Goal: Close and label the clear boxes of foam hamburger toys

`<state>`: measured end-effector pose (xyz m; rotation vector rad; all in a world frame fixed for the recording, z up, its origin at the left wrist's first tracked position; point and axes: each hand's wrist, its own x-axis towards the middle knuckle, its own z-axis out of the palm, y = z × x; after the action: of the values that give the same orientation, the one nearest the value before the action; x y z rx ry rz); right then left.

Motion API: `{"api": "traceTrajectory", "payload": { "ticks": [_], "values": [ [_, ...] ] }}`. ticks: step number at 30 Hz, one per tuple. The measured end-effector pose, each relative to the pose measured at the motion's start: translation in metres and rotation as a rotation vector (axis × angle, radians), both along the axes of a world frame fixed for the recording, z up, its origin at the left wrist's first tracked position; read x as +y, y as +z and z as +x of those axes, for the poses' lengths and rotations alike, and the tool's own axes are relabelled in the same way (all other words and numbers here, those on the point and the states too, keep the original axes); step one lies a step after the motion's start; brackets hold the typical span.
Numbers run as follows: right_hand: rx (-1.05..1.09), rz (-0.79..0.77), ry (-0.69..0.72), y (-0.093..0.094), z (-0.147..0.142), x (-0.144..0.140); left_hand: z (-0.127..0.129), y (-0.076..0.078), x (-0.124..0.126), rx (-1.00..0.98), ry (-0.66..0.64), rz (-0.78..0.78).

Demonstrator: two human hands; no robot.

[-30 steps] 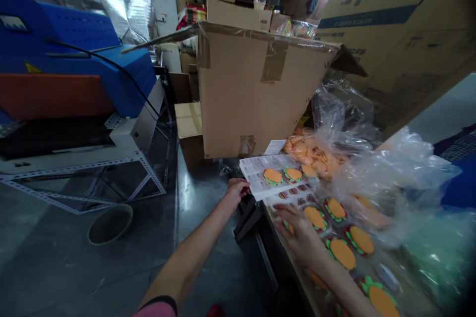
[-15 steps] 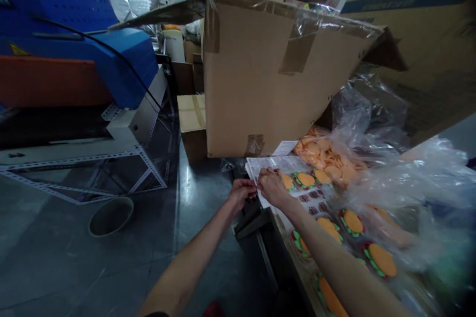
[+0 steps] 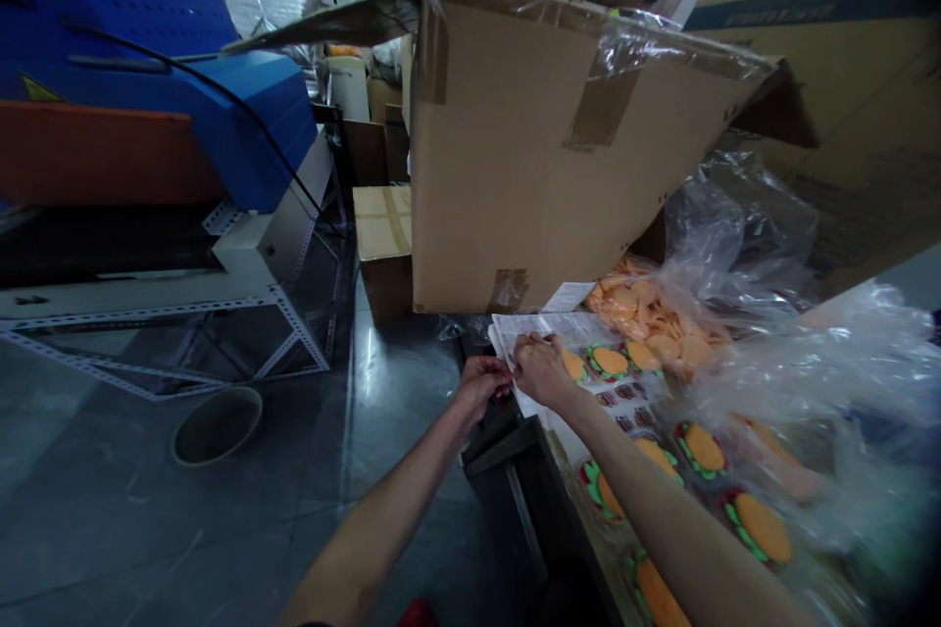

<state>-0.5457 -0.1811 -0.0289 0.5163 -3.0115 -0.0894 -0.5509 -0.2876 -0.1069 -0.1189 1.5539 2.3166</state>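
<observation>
Both of my hands meet at the left edge of a stack of white printed paper sheets on the table's near corner. My left hand is closed in a pinch at that edge, just off the side of the table. Over the sheets, my right hand has its fingers bent and closed at the same edge, fingertips close to the left ones. Beside the right hand lie toy burger pieces with orange buns and green and red layers. A sheet with small burger pictures shows below them.
A large cardboard box stands behind the sheets. To the right are loose orange bun pieces and clear plastic bags. More toy burgers lie nearer me. A blue machine and a bucket are at left.
The hands stay at the sheets' edge with only slight finger movement. The whole view has shifted a little, so most things sit slightly farther right.
</observation>
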Motion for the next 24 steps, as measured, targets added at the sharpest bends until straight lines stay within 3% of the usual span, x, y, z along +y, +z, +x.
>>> {"api": "traceTrajectory", "payload": {
  "ticks": [7, 13, 18, 24],
  "values": [
    [0.179, -0.112, -0.147, 0.010, 0.010, 0.015, 0.003, -0.001, 0.000, -0.032, 0.088, -0.148],
    [0.272, -0.259, -0.188, 0.011, 0.037, 0.029, 0.021, 0.020, 0.000, 0.151, 0.304, -0.240],
    [0.256, -0.313, -0.260, 0.003, 0.033, 0.023, 0.024, 0.032, 0.007, 0.239, 0.286, -0.359],
    [0.269, -0.367, -0.251, 0.002, 0.021, 0.016, 0.002, 0.021, 0.010, 0.262, 0.211, -0.556]
  ]
}}
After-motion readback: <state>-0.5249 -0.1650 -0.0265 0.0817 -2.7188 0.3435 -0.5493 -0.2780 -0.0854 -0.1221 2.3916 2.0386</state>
